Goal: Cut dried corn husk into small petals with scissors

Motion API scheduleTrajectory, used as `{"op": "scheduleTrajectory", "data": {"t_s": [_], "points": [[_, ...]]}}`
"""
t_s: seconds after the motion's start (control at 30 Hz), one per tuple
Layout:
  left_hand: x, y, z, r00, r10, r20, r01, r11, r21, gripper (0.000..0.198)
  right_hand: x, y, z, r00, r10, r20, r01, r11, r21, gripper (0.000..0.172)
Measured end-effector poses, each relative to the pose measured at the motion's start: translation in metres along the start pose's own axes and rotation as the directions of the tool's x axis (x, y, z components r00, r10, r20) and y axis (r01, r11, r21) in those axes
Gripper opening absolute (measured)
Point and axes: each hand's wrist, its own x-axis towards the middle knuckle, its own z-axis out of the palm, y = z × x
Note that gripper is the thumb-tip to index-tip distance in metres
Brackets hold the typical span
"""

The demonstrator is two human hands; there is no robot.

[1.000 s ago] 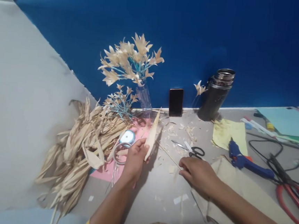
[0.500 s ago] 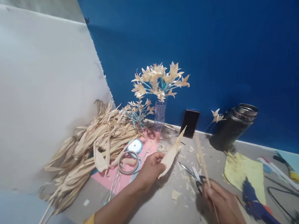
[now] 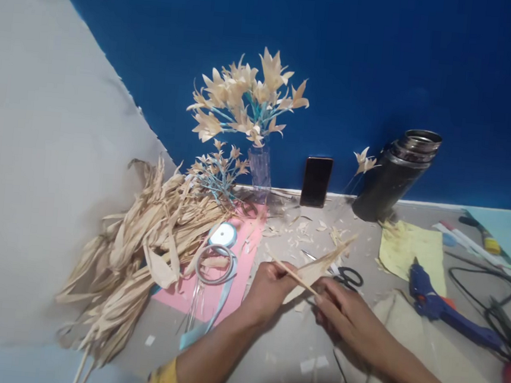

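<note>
Pinching husk strip [image 3: 323, 263] in left hand [image 3: 268, 288]; right hand [image 3: 341, 311] closed on thin stick [image 3: 291, 272] crossing it, just above table [image 3: 277, 348] near scissors [image 3: 349, 277]. We are aiming for stick flat against strip, light grip.

Blue wall, grey desk, kinda dim lighting

Deep matte blue wall [image 3: 383, 59] runs across the whole back, with a thin pale strip along its foot where it meets the grey tabletop [image 3: 277, 348]. A big white panel [image 3: 28, 136] fills the left side, its edge cutting diagonally across the blue. Light's soft and low, darkest toward the top right corner.
</note>
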Motion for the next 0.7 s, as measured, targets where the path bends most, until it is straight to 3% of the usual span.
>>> {"op": "scheduleTrajectory", "data": {"t_s": [0.1, 0.2, 0.27, 0.33, 0.43, 0.5, 0.57, 0.63, 0.67, 0.7], "points": [[-0.002, -0.002, 0.007, 0.999, -0.042, 0.018, 0.043, 0.999, -0.014, 0.020, 0.003, 0.004, 0.005, 0.998, 0.060, -0.034, -0.054, 0.989, 0.141, 0.040], [-0.001, -0.006, 0.007, 0.993, -0.119, 0.027, 0.121, 0.987, -0.108, 0.026, 0.006, 0.006, 0.005, 0.999, 0.038, -0.036, -0.031, 0.984, 0.178, 0.038], [0.001, -0.007, 0.004, 0.969, -0.210, 0.128, 0.237, 0.938, -0.252, 0.027, 0.008, 0.008, 0.003, 0.996, 0.065, -0.052, -0.049, 0.961, 0.273, 0.040], [0.002, -0.005, -0.001, 0.895, -0.296, 0.334, 0.414, 0.831, -0.372, 0.025, 0.009, 0.009, 0.002, 0.991, 0.111, -0.081, -0.068, 0.909, 0.412, 0.055], [0.000, -0.002, -0.006, 0.687, -0.337, 0.644, 0.659, 0.663, -0.356, 0.017, 0.011, 0.012, -0.002, 0.990, 0.104, -0.093, -0.033, 0.822, 0.569, 0.078], [-0.004, -0.003, -0.004, 0.553, -0.322, 0.768, 0.745, 0.603, -0.284, 0.017, 0.010, 0.014, -0.004, 0.997, 0.060, -0.055, -0.011, 0.771, 0.637, 0.074], [-0.009, -0.010, 0.003, 0.448, -0.299, 0.843, 0.790, 0.573, -0.217, 0.022, 0.009, 0.015, -0.004, 1.000, 0.020, 0.006, -0.018, 0.722, 0.691, 0.060], [-0.013, -0.019, 0.011, 0.404, -0.281, 0.870, 0.795, 0.578, -0.182, 0.026, 0.008, 0.014, -0.004, 0.999, 0.025, 0.045, -0.050, 0.699, 0.714, 0.048], [-0.015, -0.023, 0.015, 0.430, -0.283, 0.857, 0.774, 0.605, -0.188, 0.028, 0.007, 0.013, -0.003, 0.998, 0.045, 0.039, -0.060, 0.697, 0.715, 0.045], [-0.016, -0.027, 0.018, 0.497, -0.291, 0.817, 0.726, 0.655, -0.209, 0.032, 0.007, 0.013, -0.002, 0.997, 0.074, 0.016, -0.063, 0.700, 0.711, 0.042]]}}
